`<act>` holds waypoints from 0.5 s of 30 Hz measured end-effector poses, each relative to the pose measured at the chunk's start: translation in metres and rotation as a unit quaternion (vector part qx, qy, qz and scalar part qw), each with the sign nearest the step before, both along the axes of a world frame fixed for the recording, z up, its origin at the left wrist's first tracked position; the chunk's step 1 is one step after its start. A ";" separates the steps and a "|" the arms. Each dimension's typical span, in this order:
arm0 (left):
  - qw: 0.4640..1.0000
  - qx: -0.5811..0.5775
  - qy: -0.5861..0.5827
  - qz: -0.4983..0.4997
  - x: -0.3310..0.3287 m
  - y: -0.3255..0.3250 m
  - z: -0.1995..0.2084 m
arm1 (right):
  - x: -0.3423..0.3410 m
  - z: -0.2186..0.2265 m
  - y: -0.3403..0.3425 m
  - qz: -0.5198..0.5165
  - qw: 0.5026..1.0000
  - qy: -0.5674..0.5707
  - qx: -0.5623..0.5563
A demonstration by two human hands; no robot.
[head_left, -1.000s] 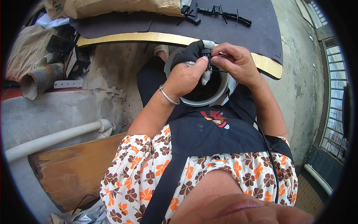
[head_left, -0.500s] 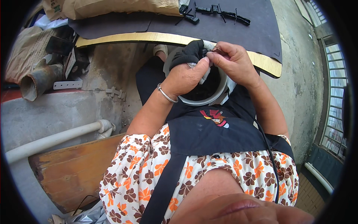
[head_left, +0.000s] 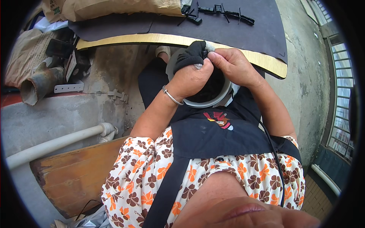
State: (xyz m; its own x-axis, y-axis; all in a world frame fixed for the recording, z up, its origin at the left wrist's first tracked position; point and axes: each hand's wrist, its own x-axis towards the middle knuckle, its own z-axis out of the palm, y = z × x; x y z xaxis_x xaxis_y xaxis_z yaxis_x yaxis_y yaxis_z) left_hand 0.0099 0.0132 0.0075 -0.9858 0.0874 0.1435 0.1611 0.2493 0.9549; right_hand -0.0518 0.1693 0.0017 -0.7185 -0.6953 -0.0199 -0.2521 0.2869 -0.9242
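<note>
Over a white bucket (head_left: pixel 207 105) with dark contents, my two hands meet. My left hand (head_left: pixel 193 79), with a silver bangle at the wrist, is closed, its thumb pressing against a small black piece (head_left: pixel 205 54). Black cloth with a grey edge (head_left: pixel 190 54), possibly a glove, covers its fingers, while the thumb is bare. My right hand (head_left: pixel 236 67) is bare and closed, thumb and forefinger pinched at the same small piece. The fingertips hide most of that piece, so its kind cannot be made out.
A dark-topped table (head_left: pixel 243 38) with a yellow front edge lies just beyond my hands. On it are black plastic parts (head_left: pixel 226 13) and a brown paper sack (head_left: pixel 125 7). At left are a rusty pipe (head_left: pixel 40 83), a white pipe (head_left: pixel 57 143) and a wooden board (head_left: pixel 76 174).
My right hand has shifted slightly left and down, with its fingers drawn in closer to the left thumb. Less of the grey cloth shows between the hands.
</note>
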 end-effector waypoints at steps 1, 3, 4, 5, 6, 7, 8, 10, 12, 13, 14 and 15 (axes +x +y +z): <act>0.999 -0.034 -0.026 0.017 0.001 0.002 0.003 | 0.003 -0.004 -0.003 -0.017 1.000 0.002 -0.017; 0.994 -0.083 0.052 0.038 0.001 0.003 -0.004 | 0.008 -0.014 -0.011 -0.057 0.996 0.033 -0.065; 0.981 -0.130 0.129 0.062 0.001 0.003 -0.008 | 0.009 -0.017 -0.011 -0.060 0.996 0.035 -0.064; 0.981 -0.129 0.131 0.060 0.002 0.004 -0.009 | 0.009 -0.019 -0.010 -0.049 0.995 0.017 -0.084; 0.982 -0.118 0.136 0.062 0.003 0.004 -0.011 | 0.007 -0.020 -0.010 -0.036 0.994 -0.001 -0.104; 0.982 -0.106 0.141 0.066 0.003 0.004 -0.011 | 0.005 -0.018 -0.008 -0.035 0.994 0.001 -0.104; 0.982 -0.105 0.142 0.067 0.003 0.003 -0.011 | 0.001 -0.013 -0.002 -0.015 0.997 0.023 -0.067; 0.977 -0.156 0.141 0.046 0.001 -0.005 -0.011 | -0.010 -0.001 0.011 -0.044 0.994 0.095 0.011; 0.973 -0.161 0.159 0.040 -0.004 -0.019 -0.017 | -0.037 0.003 0.028 -0.209 0.944 0.246 0.066; 0.970 -0.163 0.178 0.029 -0.005 -0.023 -0.019 | -0.057 -0.005 0.041 -0.264 0.907 0.305 0.123; 0.972 -0.161 0.166 0.043 -0.003 -0.022 -0.015 | -0.074 -0.011 0.053 -0.317 0.859 0.359 0.181; 0.972 -0.159 0.166 0.039 -0.004 -0.020 -0.012 | -0.087 -0.014 0.062 -0.321 0.857 0.358 0.184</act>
State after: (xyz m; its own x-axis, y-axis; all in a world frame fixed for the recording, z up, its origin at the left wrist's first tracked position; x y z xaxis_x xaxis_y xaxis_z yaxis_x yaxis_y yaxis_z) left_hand 0.0059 -0.0068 -0.0049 -0.8953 0.1058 0.4328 0.4157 0.5475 0.7262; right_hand -0.1384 0.2312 -0.0123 -0.8701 -0.1943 0.4530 -0.3987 0.8178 -0.4151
